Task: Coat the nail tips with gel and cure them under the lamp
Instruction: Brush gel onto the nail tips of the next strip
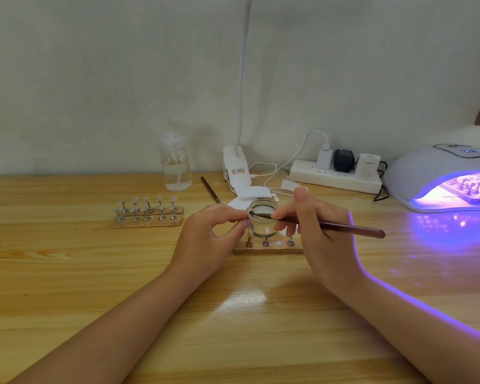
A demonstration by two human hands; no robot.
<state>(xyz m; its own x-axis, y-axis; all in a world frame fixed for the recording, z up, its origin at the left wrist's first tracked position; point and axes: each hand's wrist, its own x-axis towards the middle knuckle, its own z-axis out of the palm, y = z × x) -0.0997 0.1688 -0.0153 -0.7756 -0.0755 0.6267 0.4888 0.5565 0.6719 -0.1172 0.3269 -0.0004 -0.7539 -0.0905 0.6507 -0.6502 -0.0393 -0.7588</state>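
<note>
Head view: brush (pixel 324 224) in right hand (pixel 313 231), bristles leftward, handle rightward.

Our left hand (pixel 205 239) pinches a nail tip (pixel 251 214) while our right hand (pixel 316 231) holds the brush (pixel 344 227) on it, over the glass jar (pixel 263 217). UV lamp (pixel 438 178) glows purple far right.

Counter (pixel 67 273): light yellow-brown wood with streaked grain. Brush (pixel 344 228) in the right hand (pixel 322 234): dark reddish-brown handle. Curing lamp (pixel 438 173) right of the hands: white shell, violet-blue glow inside and spilling onto the counter. Power strip (pixel 336 177) beyond the hands: white, carrying one black plug (pixel 343 159) between white ones. Nail-tip board (pixel 147 221) left of the left hand (pixel 211 234): tan, silver-grey stands.
</note>
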